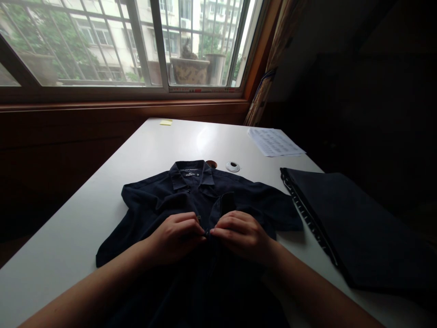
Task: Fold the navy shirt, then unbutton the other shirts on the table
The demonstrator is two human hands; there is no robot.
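A dark navy short-sleeved shirt (164, 200) lies face up, its collar toward the window and its front partly open near the neck. My left hand (179, 234) pinches one edge of the shirt's front at the middle. Opposite it, fingertips nearly touching, my right hand (242, 234) pinches the other edge. A small button (199, 217) shows just above the left fingertips. What lies exactly between the fingertips is too small and dark to make out. The lower part of the shirt sinks into shadow under my forearms.
The shirt rests on a white table (136, 146). Dark folded fabric (355, 218) with a pale-marked edge lies at the right. Printed papers (275, 142), a yellow sticky note (166, 122) and a white ring-shaped cap (233, 166) sit farther back, before a barred window (201, 45).
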